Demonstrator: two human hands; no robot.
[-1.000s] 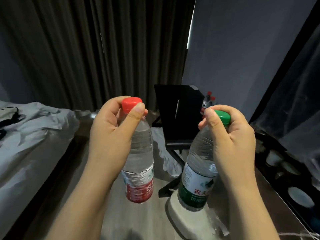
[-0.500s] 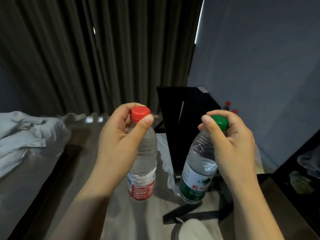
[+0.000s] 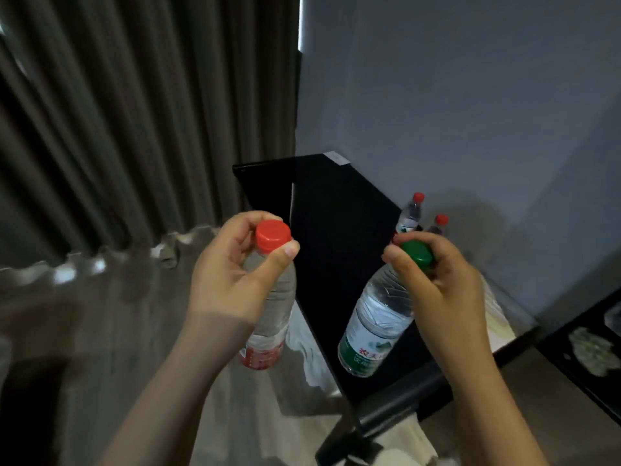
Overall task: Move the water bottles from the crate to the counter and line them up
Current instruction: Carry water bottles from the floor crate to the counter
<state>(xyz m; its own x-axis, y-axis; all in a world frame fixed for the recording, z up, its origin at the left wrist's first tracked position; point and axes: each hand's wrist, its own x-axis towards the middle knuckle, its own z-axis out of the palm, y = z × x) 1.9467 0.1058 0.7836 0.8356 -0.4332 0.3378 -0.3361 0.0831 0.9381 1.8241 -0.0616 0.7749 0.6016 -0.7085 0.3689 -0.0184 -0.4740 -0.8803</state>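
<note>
a person carries two water bottles through a dim room, one in each hand. the left hand point(image 3: 228, 287) pinches the clear plastic bottle with the red cap and red label point(image 3: 270, 317) at its neck, thumb in front just under the cap and fingers curled behind, and the bottle hangs close to upright. the right hand point(image 3: 443, 290) has its fingers and thumb wrapped round the cap of the clear plastic bottle with the green cap and green label point(image 3: 376, 324). that bottle hangs with its base tilted toward the left one. both are in the air, touching no surface, and the crate is out of view.

two more small red-capped bottles point(image 3: 410, 213) stand side by side ahead against the grey-blue wall point(image 3: 470, 95), likely the start of the row. what they stand on is hidden behind a glossy black panel point(image 3: 336, 230).

to set these down well, by my judgement, each base should land flat beside that pair. the tilted green one wants steadying before release, and neither should knock the standing bottles.

pleated dark grey curtains point(image 3: 134, 112) fill the left side, with a bright slit of daylight at their edge, over a greyish floor point(image 3: 134, 324).
</note>
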